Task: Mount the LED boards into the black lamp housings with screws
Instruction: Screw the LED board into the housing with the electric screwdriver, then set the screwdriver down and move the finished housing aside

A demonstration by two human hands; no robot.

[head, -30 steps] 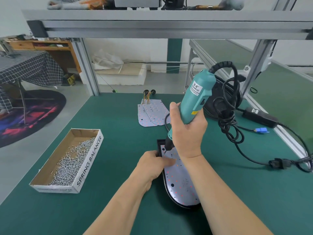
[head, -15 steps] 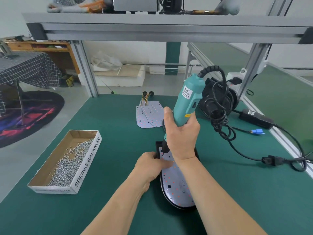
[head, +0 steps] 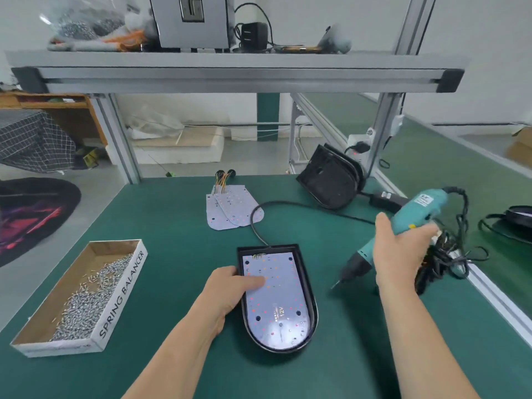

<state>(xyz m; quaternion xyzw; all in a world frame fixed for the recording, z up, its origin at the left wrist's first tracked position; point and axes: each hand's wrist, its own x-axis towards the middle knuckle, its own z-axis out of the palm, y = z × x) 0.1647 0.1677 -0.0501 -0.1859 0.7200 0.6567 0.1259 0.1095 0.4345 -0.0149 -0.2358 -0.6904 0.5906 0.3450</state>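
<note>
Seemingly between screws, pressing white LED board [head: 276,300] into black oval housing [head: 288,249] with flat-thumbed left hand [head: 230,289], gripping teal electric screwdriver [head: 417,208] aside in right hand [head: 400,254] (probably needing another screw next).

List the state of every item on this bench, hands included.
LED board: seated flat in black housing.
Screwdriver: tilted, bit off the board.
Left hand: thumb presses the board.
Right hand: grips the screwdriver.
Screw box: open, part-filled.
Spare boards: overlapping, unmounted.
Spare housings: propped on edge.
</note>
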